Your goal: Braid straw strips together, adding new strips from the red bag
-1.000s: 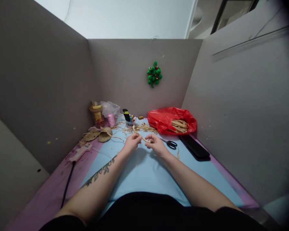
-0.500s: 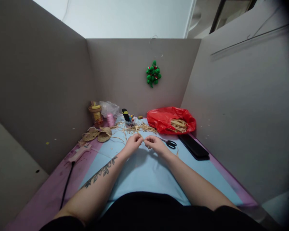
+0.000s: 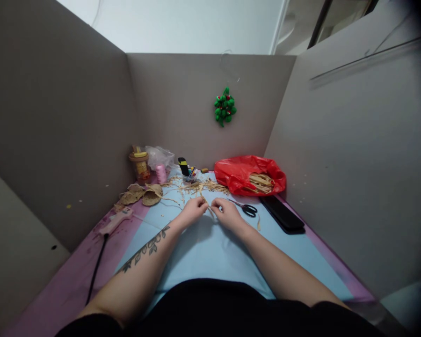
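Observation:
Near the middle of the blue cloth, my left hand (image 3: 195,209) pinches a thin tan straw strand (image 3: 210,211), whose upper part rises above the fingers. Just to the right, my right hand (image 3: 226,212) is closed on the same strand at its fingertips, a small gap from the left one. Behind the hands lie loose straw pieces (image 3: 210,186). Black-handled scissors (image 3: 248,209) rest right of my right hand. Two woven straw pieces (image 3: 152,194) sit to the left.
A red plastic bag (image 3: 233,175) of straw stands at the back right, a black case (image 3: 282,215) before it. At left are a pink glue gun (image 3: 116,222), pink thread spool (image 3: 161,174) and lidded cup (image 3: 140,168). Grey panels (image 3: 196,103) enclose the table.
My right fingertips have shifted slightly and parted a little from my left hand. The strand between them sits at a slightly different angle. The view has tilted slightly.

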Demonstrator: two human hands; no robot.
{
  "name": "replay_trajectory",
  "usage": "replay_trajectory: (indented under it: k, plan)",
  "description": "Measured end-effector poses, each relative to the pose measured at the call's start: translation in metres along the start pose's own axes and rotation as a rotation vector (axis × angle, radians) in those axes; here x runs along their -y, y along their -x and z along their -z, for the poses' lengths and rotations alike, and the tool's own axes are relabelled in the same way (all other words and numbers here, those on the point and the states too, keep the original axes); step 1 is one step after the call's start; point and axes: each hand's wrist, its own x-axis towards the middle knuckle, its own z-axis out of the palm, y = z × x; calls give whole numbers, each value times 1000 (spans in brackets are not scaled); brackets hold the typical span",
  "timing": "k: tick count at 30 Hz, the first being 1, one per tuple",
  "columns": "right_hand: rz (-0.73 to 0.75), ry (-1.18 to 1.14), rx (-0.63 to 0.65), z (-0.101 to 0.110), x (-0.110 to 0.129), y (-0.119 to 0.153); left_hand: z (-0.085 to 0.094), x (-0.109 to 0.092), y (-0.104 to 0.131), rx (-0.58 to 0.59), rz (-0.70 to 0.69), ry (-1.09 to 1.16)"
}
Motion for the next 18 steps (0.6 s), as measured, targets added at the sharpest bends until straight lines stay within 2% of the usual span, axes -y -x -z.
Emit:
replay_trajectory:
  k: [3,6,10,14,16,18]
  plan:
    - [-31,12,-7,2,0,0,1,0,0,28,3,18]
    - [-143,-60,-32,0,1,0,1,0,-1,-31,1,-5]
    - [-289,-312,-98,-3,1,0,-1,2,-2,-135,10,-38]
    - [-446,-614,-85,-4,6,0,-3,2,-3,-199,30,28]
    - [-449,-659,-73,-5,11,1,-4,2,-2,-222,56,93]
    - [-406,-601,-73,-8,17,5,-5,1,-1,-208,96,203]
